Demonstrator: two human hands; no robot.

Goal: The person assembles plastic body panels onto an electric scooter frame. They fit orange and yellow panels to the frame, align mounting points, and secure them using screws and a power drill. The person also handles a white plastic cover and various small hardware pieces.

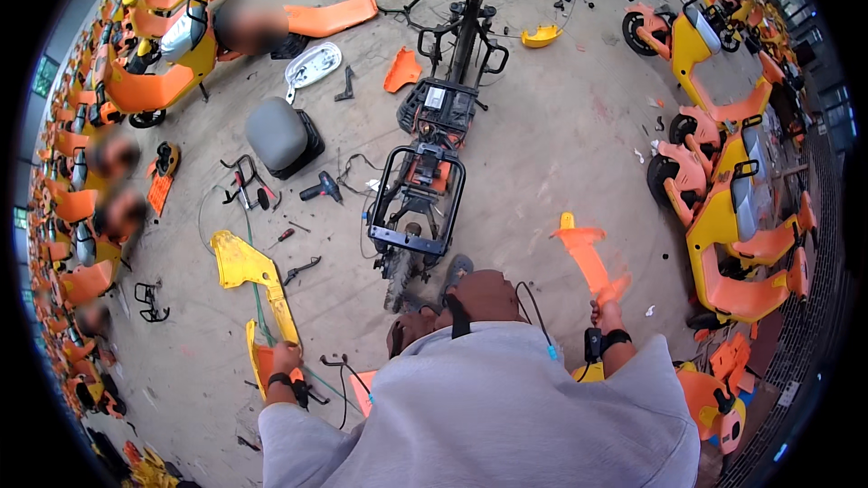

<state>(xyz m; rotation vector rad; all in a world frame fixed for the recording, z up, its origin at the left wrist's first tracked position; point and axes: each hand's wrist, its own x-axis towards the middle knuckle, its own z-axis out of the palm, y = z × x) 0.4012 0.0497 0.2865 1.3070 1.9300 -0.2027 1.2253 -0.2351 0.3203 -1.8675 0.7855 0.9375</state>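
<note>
Loose pale grey shirt (533,407) with short sleeves (658,398), brown trousers (490,296).
Dark wristbands (617,337) sit behind the bare left hand (286,358) and right hand (609,314); small black device (593,343) at the right wrist; thin black cable (535,314), light blue connector (552,352); grey shoe (460,267).

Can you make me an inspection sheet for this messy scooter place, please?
Surface: grey floor, scattered with parts and small scraps.
Job's things: stripped scooter frame upright ahead; yellow panel left; orange panel right.
Clutter: grey seat, drill, screwdriver.
Hands: right hand holds the orange panel; left hand is at the yellow panel's lower end, grip unclear.
Cables: blue-tipped cable beside the grey shirt.
Surroundings: yellow-and-orange scooters on both sides.
</note>
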